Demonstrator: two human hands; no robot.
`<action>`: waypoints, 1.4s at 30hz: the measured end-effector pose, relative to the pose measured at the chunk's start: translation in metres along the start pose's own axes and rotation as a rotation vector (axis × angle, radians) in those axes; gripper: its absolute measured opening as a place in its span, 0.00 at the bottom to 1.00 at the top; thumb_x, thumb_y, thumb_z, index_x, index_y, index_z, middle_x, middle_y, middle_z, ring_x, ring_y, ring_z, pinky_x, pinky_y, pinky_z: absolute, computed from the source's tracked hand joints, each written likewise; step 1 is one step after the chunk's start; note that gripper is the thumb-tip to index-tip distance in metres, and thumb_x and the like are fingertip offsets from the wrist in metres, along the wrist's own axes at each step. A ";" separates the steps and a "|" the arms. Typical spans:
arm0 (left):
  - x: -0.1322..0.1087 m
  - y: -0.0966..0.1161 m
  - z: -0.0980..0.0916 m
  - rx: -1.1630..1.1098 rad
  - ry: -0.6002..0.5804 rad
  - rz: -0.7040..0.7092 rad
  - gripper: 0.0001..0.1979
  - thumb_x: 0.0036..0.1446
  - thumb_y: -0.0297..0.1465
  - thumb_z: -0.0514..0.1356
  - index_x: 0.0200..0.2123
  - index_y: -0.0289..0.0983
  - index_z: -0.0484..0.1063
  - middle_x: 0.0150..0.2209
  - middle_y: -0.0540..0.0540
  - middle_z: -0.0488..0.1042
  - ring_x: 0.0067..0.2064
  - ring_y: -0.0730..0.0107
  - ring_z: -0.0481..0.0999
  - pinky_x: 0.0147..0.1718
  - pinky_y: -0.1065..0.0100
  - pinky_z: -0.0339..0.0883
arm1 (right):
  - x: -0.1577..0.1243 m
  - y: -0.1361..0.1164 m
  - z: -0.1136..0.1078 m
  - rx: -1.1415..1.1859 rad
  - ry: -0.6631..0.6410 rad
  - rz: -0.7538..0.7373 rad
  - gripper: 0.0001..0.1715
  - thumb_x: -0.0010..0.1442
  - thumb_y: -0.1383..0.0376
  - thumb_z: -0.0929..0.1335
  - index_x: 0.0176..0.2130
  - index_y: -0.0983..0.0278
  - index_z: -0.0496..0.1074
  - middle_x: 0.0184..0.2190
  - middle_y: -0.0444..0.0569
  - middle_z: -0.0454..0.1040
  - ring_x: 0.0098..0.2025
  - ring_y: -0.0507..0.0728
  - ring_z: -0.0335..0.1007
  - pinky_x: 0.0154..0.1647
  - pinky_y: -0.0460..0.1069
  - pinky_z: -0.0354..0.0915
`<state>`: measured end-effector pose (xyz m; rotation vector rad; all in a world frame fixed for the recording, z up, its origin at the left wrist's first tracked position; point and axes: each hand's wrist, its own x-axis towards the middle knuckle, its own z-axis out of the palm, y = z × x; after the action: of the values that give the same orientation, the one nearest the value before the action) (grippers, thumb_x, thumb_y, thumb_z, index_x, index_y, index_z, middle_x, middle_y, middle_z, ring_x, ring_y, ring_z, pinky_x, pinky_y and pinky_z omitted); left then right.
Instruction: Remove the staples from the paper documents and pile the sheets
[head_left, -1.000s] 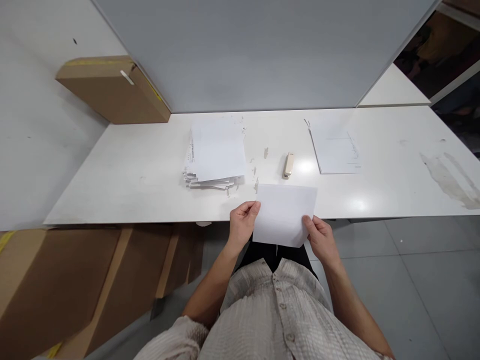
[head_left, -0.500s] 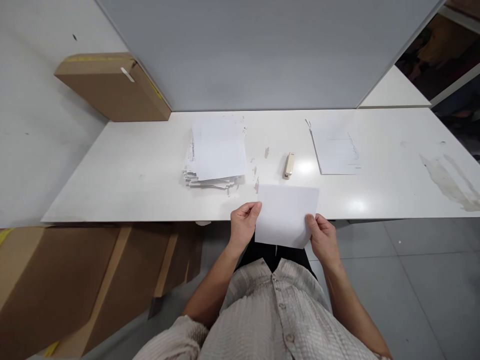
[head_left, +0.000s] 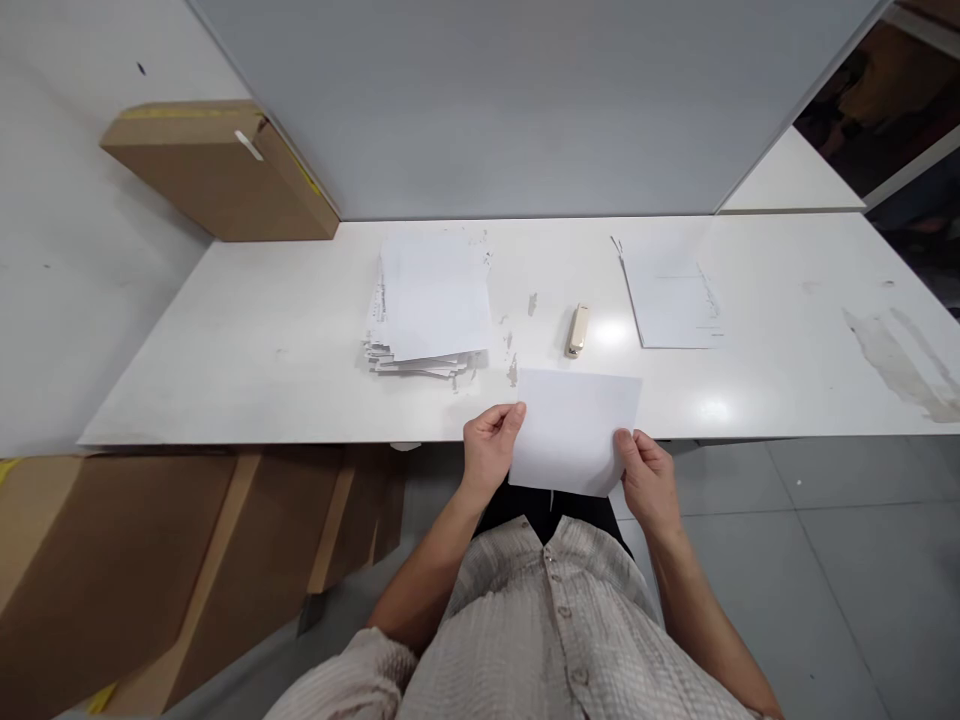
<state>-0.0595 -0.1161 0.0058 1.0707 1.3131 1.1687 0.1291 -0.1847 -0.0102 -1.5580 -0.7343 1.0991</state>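
Observation:
Both of my hands hold one white sheet of paper [head_left: 574, 425] over the front edge of the white table [head_left: 262, 360]. My left hand [head_left: 489, 448] pinches its left edge and my right hand [head_left: 646, 475] grips its lower right corner. Beyond the sheet lies a small beige stapler [head_left: 577, 330]. A thick, uneven stack of white papers [head_left: 431, 305] sits to the left of the stapler. A thinner pile of papers [head_left: 670, 300] lies to its right.
A grey partition [head_left: 525, 100] stands along the table's back edge. A brown cardboard box [head_left: 217, 170] rests at the back left. More flattened cardboard boxes [head_left: 150, 560] lean under the table on the left. Scuffed patches mark the table's right end [head_left: 900, 360].
The sheet and both hands have shifted very slightly to the right and up. The grip on the paper is the same.

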 end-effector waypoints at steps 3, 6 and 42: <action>0.000 -0.001 0.001 0.013 -0.004 0.002 0.15 0.50 0.41 0.62 0.22 0.35 0.73 0.18 0.53 0.65 0.23 0.76 0.60 0.23 0.73 0.57 | 0.000 0.001 -0.001 0.010 0.011 -0.005 0.20 0.55 0.51 0.67 0.23 0.62 0.64 0.21 0.41 0.59 0.24 0.49 0.52 0.23 0.44 0.52; 0.000 -0.002 0.002 0.022 -0.009 -0.001 0.16 0.50 0.41 0.62 0.21 0.35 0.72 0.17 0.53 0.64 0.22 0.77 0.60 0.23 0.73 0.56 | 0.000 0.001 -0.001 -0.003 0.019 0.001 0.20 0.56 0.52 0.67 0.23 0.63 0.64 0.21 0.41 0.58 0.25 0.49 0.51 0.23 0.44 0.52; 0.059 -0.006 0.060 0.622 -0.423 0.124 0.12 0.57 0.28 0.55 0.41 0.38 0.76 0.39 0.47 0.79 0.43 0.67 0.76 0.46 0.66 0.69 | 0.056 -0.023 -0.033 -0.801 0.308 0.005 0.23 0.55 0.48 0.62 0.21 0.62 0.64 0.18 0.42 0.63 0.23 0.52 0.55 0.24 0.47 0.55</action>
<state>-0.0035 -0.0543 -0.0075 1.7585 1.3041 0.5621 0.1836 -0.1421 -0.0021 -2.3308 -1.0184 0.5459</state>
